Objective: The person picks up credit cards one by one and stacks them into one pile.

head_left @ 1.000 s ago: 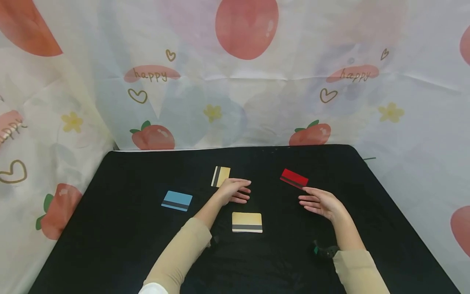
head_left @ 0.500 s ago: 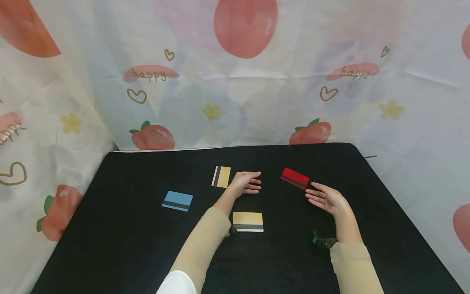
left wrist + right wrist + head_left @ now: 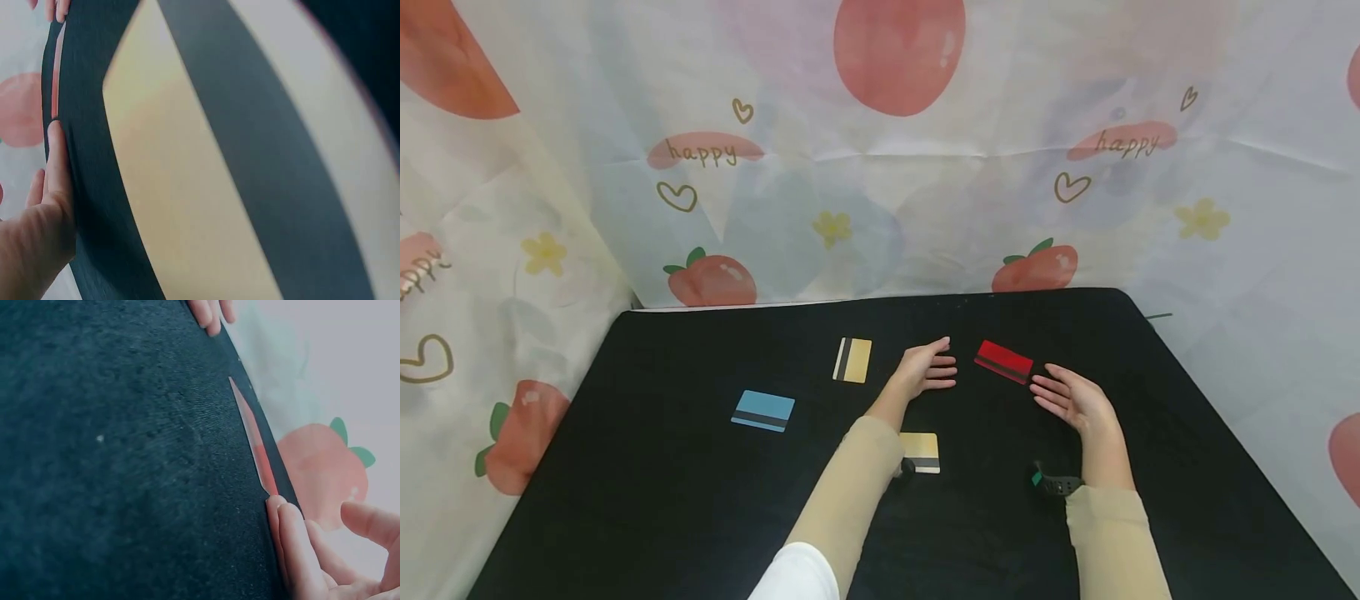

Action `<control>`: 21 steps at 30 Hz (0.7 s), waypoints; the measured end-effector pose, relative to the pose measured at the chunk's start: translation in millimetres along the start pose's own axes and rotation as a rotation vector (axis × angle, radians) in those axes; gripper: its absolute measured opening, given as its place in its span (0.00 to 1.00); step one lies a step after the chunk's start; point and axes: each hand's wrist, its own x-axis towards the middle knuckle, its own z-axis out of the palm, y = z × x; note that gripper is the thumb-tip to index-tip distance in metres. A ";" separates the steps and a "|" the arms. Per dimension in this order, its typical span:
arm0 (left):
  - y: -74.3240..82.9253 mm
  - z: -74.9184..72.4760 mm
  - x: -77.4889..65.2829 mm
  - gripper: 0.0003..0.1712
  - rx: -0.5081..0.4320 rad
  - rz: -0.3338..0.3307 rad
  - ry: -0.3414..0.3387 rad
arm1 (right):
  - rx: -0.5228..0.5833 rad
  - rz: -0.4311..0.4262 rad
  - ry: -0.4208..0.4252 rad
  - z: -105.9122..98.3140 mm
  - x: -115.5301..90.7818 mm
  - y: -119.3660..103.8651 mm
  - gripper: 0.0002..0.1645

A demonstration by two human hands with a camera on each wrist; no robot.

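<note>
On the black table lies a red card [image 3: 1003,362] with a dark stripe, tilted between my two hands. My left hand [image 3: 928,368] is just left of it, fingers extended and holding nothing. At its other end is my right hand [image 3: 1075,396], fingers loosely spread; in the right wrist view its fingertips meet the near end of the red card [image 3: 256,437], though contact is unclear. A gold card [image 3: 924,452] is partly hidden by my left forearm and looms large in the left wrist view. Further left are another gold card [image 3: 852,360] and a blue card [image 3: 763,411].
The black tabletop [image 3: 647,500] carries all the cards. A fruit-printed cloth [image 3: 880,208] hangs behind and along the sides. A dark wrist device [image 3: 1056,483] sits by my right sleeve.
My left hand has moved right and slightly away, from beside the far gold card toward the red card. My right hand has shifted slightly right. The cards look unmoved.
</note>
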 end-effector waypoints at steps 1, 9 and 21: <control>-0.4 3.3 0.7 0.31 -0.008 -0.002 -0.009 | 0.004 -0.002 0.003 -0.5 -0.1 -0.5 0.37; -3.7 22.3 4.2 0.33 -0.064 0.007 -0.046 | 0.038 0.004 -0.002 -1.7 -0.9 -3.9 0.40; -1.0 34.7 5.2 0.34 -0.089 -0.043 -0.021 | 0.101 0.042 -0.157 -7.7 4.4 -2.5 0.40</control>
